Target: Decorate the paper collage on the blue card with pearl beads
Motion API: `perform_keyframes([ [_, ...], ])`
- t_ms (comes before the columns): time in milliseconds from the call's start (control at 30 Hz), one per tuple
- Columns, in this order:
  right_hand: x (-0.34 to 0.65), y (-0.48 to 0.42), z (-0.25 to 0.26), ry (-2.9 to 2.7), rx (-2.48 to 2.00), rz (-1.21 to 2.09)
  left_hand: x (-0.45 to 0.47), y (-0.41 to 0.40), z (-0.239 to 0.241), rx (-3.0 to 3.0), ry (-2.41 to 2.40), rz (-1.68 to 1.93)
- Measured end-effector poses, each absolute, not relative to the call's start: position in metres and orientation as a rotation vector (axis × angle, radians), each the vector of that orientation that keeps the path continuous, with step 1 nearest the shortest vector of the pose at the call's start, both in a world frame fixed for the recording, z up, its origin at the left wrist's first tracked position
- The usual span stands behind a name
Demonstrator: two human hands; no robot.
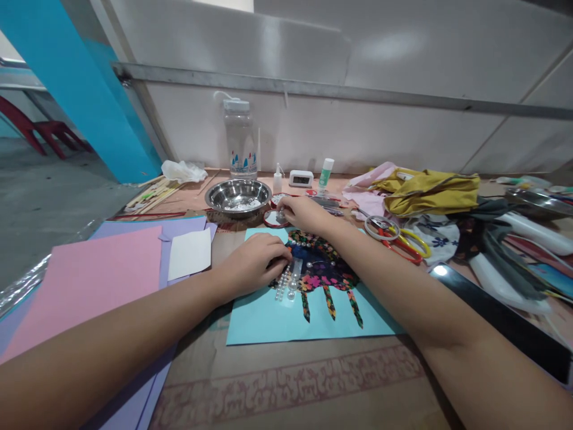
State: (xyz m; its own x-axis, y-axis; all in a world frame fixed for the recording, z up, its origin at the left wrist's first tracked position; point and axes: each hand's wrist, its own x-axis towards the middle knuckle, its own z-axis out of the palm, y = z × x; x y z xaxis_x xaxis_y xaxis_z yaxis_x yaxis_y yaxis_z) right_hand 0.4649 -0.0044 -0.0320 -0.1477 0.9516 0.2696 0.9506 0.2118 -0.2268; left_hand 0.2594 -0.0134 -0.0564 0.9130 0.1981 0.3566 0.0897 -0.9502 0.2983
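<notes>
A light-blue sheet of paper (262,325) lies in front of me, bearing a dark multicoloured cut-out (320,283) with narrow strips at its lower edge. White pearl beads in rows sit on a clear strip of stick-on pearls (293,286) over the cut-out's left side. My left hand (257,263) is closed, its curled fingertips at the upper end of that strip. Farther back, my right hand (302,213) has its fingers pinched together over a small red-rimmed round dish (274,220); whatever they hold is hidden. A second small dish (278,198) stands just behind.
Behind stand a metal bowl (238,197) with white bits, a water bottle (240,140), a small glue bottle (277,179), a digital clock (301,178) and a glue stick (326,173). Scissors (389,233), cloth (430,194) and a black phone-like slab (501,319) lie right; coloured paper (102,263) left.
</notes>
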Motion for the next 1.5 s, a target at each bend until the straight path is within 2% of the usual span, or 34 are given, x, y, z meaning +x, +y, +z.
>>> perform_keyframes([
  [300,0.476,0.007,-0.042,-2.009,-1.675,0.094,0.259,-0.014,-0.055,2.796,0.223,0.562],
  [500,0.477,0.005,-0.031,-1.976,-1.634,0.209,0.259,-0.013,-0.055,2.799,0.209,0.562],
  [733,0.479,0.003,-0.034,-2.038,-1.836,-0.029,0.259,-0.012,-0.055,2.795,0.213,0.564],
  [1000,0.473,0.008,-0.049,-2.096,-1.886,0.008,0.259,-0.013,-0.056,2.786,0.221,0.561],
  [1233,0.474,0.009,-0.049,-2.074,-1.881,0.026,0.259,-0.008,-0.055,2.669,0.427,0.743],
  [1500,0.473,0.008,-0.052,-2.024,-1.858,-0.008,0.259,-0.008,-0.057,2.718,0.385,0.674],
])
